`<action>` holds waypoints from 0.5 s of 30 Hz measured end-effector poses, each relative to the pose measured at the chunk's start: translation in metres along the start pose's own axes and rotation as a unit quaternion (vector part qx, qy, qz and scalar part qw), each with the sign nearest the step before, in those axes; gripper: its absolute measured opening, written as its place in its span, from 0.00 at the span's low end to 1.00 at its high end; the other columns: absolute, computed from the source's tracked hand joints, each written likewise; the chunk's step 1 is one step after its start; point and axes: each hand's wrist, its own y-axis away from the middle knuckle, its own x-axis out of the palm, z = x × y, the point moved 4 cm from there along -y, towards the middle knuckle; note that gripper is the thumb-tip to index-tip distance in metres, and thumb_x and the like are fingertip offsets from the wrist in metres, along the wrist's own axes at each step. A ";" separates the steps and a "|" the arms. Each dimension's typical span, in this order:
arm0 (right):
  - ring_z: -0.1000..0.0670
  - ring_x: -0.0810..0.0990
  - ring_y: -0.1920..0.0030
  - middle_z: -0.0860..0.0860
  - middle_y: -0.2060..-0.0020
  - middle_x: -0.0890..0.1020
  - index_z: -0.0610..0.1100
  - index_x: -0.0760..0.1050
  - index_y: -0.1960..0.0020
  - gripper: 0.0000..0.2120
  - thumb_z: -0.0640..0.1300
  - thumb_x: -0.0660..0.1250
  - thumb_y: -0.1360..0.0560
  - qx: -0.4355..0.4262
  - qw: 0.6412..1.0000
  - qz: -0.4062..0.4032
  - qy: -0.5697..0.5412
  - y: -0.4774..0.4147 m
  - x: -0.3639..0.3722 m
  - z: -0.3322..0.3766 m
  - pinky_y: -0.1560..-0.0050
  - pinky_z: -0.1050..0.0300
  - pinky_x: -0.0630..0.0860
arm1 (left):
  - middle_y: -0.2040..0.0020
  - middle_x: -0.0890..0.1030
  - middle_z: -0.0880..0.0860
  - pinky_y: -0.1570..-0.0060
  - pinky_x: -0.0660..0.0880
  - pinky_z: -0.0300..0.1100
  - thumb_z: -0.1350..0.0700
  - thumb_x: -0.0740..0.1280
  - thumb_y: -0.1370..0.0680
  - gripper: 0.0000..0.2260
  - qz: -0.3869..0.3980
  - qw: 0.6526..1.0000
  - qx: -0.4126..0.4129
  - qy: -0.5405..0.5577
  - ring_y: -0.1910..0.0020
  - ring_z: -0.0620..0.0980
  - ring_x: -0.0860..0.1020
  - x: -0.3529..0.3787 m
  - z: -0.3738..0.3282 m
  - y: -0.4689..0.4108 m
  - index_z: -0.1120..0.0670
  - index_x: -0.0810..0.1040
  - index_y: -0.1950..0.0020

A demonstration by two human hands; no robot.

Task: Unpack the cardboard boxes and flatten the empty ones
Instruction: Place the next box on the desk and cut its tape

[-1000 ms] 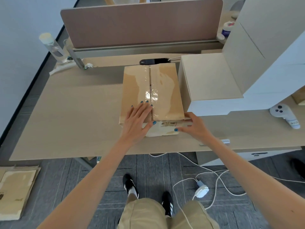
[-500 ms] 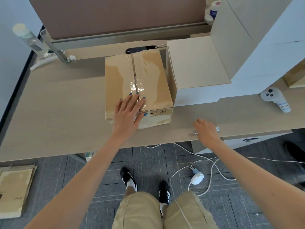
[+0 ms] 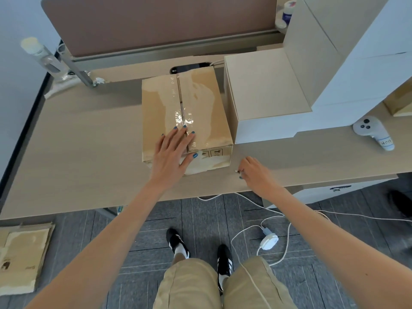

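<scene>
A brown cardboard box (image 3: 200,103), sealed with shiny clear tape along its top seam, stands in the middle of the desk (image 3: 84,152). My left hand (image 3: 174,152) lies flat on the near part of the box's top, fingers straight and spread, thumb over the front edge. My right hand (image 3: 254,172) hovers at the desk just right of the box's front corner. Its fingers are curled round a small slim tool (image 3: 236,171); only the pale tip shows, pointing left.
Two white boxes (image 3: 267,92) stand stacked against the brown box's right side. A white controller (image 3: 370,130) lies at the right. A bottle (image 3: 42,56) stands back left before the divider panel (image 3: 156,23). Flattened cardboard (image 3: 20,257) and a cable with plug (image 3: 268,240) lie on the floor.
My right hand left the box's front right corner, reached a small metal item near the desk edge, closed round it and moved back toward the box. My left hand stayed pressed on top.
</scene>
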 end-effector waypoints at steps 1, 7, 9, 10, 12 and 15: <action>0.49 0.72 0.50 0.49 0.51 0.72 0.40 0.70 0.48 0.04 0.38 0.64 0.22 -0.010 1.000 -0.002 -0.017 -0.001 -0.004 0.011 0.55 0.58 0.69 | 0.22 0.65 0.50 0.25 0.57 0.54 0.44 0.57 0.19 0.24 0.002 1.000 0.004 0.021 0.22 0.52 0.60 -0.002 0.002 0.000 0.48 0.65 0.23; 0.49 0.73 0.52 0.49 0.51 0.73 0.40 0.71 0.49 0.03 0.39 0.63 0.21 -0.063 0.996 -0.037 -0.059 -0.004 -0.019 0.060 0.57 0.58 0.68 | 0.22 0.65 0.49 0.24 0.56 0.52 0.48 0.63 0.22 0.26 0.010 0.998 0.007 0.062 0.22 0.49 0.60 -0.016 0.027 0.008 0.49 0.67 0.24; 0.50 0.73 0.53 0.50 0.53 0.73 0.41 0.71 0.50 0.03 0.40 0.63 0.22 -0.074 0.994 -0.054 -0.068 -0.005 -0.021 0.070 0.57 0.57 0.71 | 0.22 0.65 0.49 0.24 0.55 0.52 0.42 0.58 0.22 0.27 0.024 0.998 -0.001 0.053 0.22 0.50 0.59 -0.019 0.034 0.008 0.49 0.67 0.24; 0.51 0.73 0.54 0.51 0.53 0.73 0.42 0.71 0.51 0.02 0.41 0.63 0.22 -0.079 0.993 -0.064 -0.066 -0.006 -0.022 0.075 0.58 0.58 0.71 | 0.22 0.64 0.49 0.24 0.54 0.52 0.40 0.57 0.23 0.28 0.034 0.998 -0.002 0.047 0.22 0.50 0.58 -0.022 0.036 0.007 0.49 0.67 0.24; 0.52 0.72 0.56 0.51 0.55 0.74 0.42 0.71 0.52 0.02 0.41 0.63 0.22 -0.088 0.990 -0.090 -0.062 -0.008 -0.027 0.085 0.60 0.59 0.69 | 0.21 0.63 0.50 0.23 0.52 0.52 0.38 0.56 0.23 0.29 0.057 0.998 -0.002 0.042 0.21 0.51 0.57 -0.026 0.040 0.005 0.48 0.68 0.24; 0.53 0.70 0.58 0.52 0.57 0.73 0.44 0.69 0.54 0.03 0.40 0.64 0.24 -0.111 0.984 -0.119 -0.068 -0.011 -0.036 0.101 0.63 0.61 0.65 | 0.22 0.65 0.53 0.24 0.58 0.56 0.35 0.55 0.24 0.31 0.087 0.995 0.021 0.041 0.22 0.56 0.60 -0.032 0.047 0.001 0.50 0.69 0.25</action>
